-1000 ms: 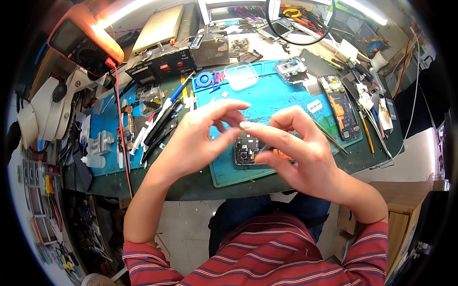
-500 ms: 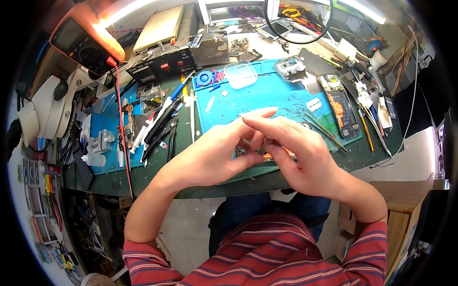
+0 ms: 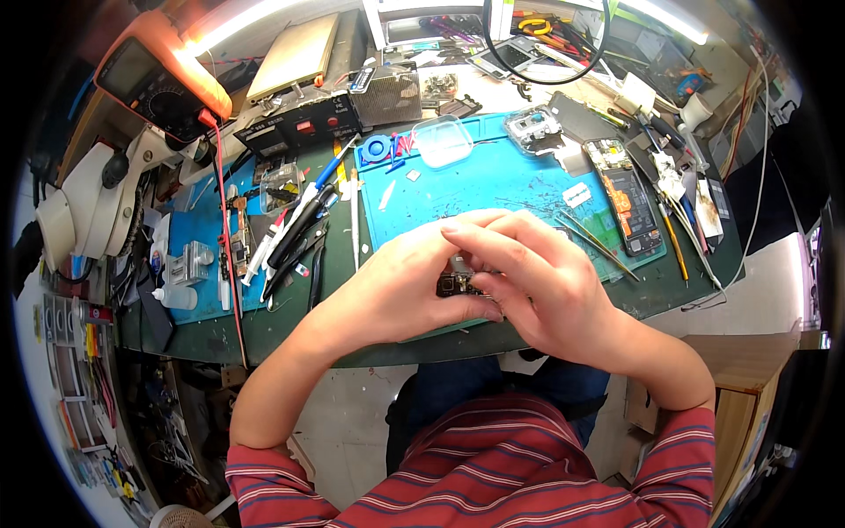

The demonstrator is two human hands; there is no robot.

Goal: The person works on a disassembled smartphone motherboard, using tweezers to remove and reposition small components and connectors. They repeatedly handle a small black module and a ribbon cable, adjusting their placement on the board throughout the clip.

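While the left hand (image 3: 396, 283) and right hand (image 3: 563, 295) curled close over the opened smartphone (image 3: 448, 285) near the front of the blue mat (image 3: 484, 187), I couldn't tell whether either pinched anything; I judged it light, stiff, fragile, best held by its outer edges.

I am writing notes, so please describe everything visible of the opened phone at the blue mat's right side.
The dark-edged opened phone lies slanted, its far end leftward, on the right end of the blue mat. Inside show a dark, battery-like block, an orange strip along the left and small pale parts at the far end. Neither the left hand nor the right hand touches it.
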